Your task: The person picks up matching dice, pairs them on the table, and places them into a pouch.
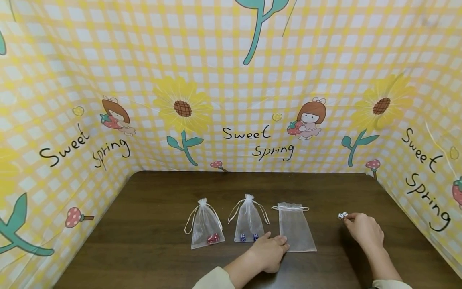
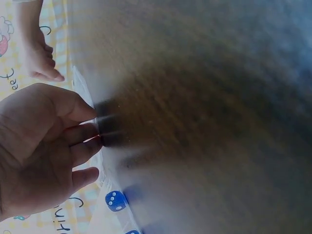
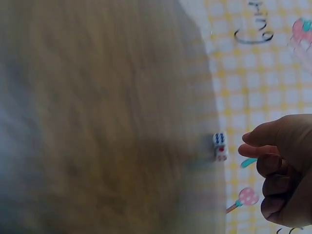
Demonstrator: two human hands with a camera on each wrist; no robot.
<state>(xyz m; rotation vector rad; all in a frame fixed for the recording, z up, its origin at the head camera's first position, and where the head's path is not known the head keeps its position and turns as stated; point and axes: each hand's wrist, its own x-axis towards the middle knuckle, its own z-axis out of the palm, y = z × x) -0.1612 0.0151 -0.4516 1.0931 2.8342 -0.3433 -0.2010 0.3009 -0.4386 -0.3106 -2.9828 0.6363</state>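
Two white dice point(image 1: 342, 215) lie on the table at the right, side by side; the right wrist view shows these dice point(image 3: 220, 146) with blue and red pips. My right hand point(image 1: 364, 229) is just beside them, its index finger and thumb reaching toward them and the other fingers curled. In the right wrist view a gap separates the fingertips from the dice. A flat sheer drawstring bag point(image 1: 297, 230) lies left of them, nothing visible inside. My left hand point(image 1: 268, 251) rests at its left edge with loosely bent fingers point(image 2: 84, 139).
Left of the flat bag stand two cinched sheer bags, one with blue dice point(image 1: 243, 237) and one with red dice point(image 1: 213, 239). The brown table point(image 1: 151, 224) is walled by a yellow checked cloth point(image 1: 231, 80) at the back and sides.
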